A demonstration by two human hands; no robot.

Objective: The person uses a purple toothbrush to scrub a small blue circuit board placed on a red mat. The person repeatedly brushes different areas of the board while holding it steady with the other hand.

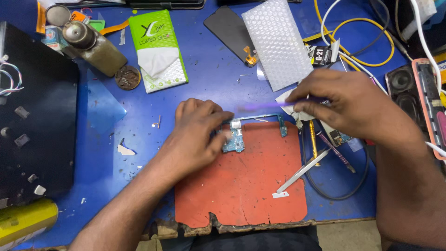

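We pin the small circuit board (234,139) flat on the red mat (241,190) with our left hand (197,132), fingers curled onto it, so it cannot slide. Our right hand (353,104) pinches a thin purple tool (274,105), blurred, angled toward the board's top edge.

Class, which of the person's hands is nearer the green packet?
Left. The left hand lies just below the green packet; the right hand is far across the mat.

A circuit board (236,139) is lying at the far edge of a mat (241,181), the left hand (197,132) pressing on it. The right hand (353,104) is hovering to the right, tweezers (302,172) resting nearer, a bubble-wrap sheet (276,42) lying farther back.
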